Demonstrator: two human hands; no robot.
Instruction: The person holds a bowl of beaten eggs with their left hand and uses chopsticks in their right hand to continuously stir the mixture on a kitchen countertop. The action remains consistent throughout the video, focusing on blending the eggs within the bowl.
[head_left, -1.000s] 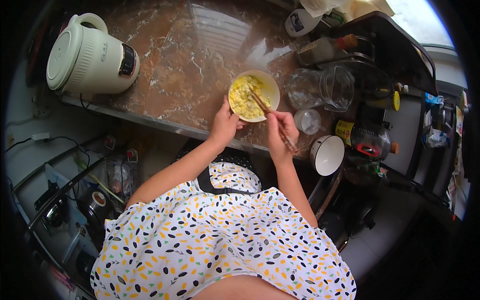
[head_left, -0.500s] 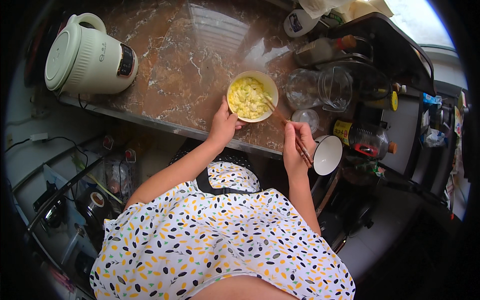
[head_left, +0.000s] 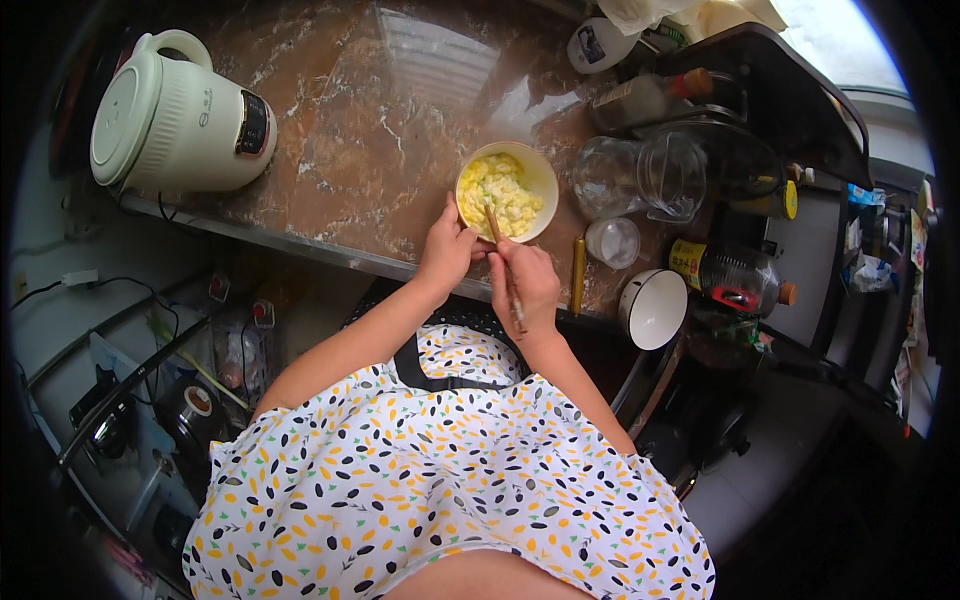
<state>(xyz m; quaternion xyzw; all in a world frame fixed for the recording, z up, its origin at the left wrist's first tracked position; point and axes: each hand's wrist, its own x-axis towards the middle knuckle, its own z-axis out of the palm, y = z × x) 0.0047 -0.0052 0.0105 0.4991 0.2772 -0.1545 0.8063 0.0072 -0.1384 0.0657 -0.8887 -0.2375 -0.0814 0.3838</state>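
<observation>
A white bowl (head_left: 546,187) stands near the front edge of the counter, partly filled with a lumpy yellow-and-white food mixture (head_left: 505,190) that has small green bits. My left hand (head_left: 447,247) grips the bowl at its near left rim, thumb at the rim and fingers around the outside. In my right hand (head_left: 530,283) is a pair of brown chopsticks (head_left: 491,220), fingers closed around them. Their tips are down in the mixture at the near side of the bowl, and their back ends stick out below the hand. Both hands are close together.
Right of the bowl lie a slim yellow-brown stick (head_left: 578,275), a small clear cup (head_left: 613,243), a clear glass jar (head_left: 640,177) and a white bowl (head_left: 654,309). A dark sauce bottle (head_left: 735,277) lies farther right. A cream electric pot (head_left: 180,130) occupies the left end.
My right hand has moved left with the chopsticks, whose tips went from the bowl's right side to its near middle. The yellow-brown stick is now uncovered. My left hand stays on the bowl.
</observation>
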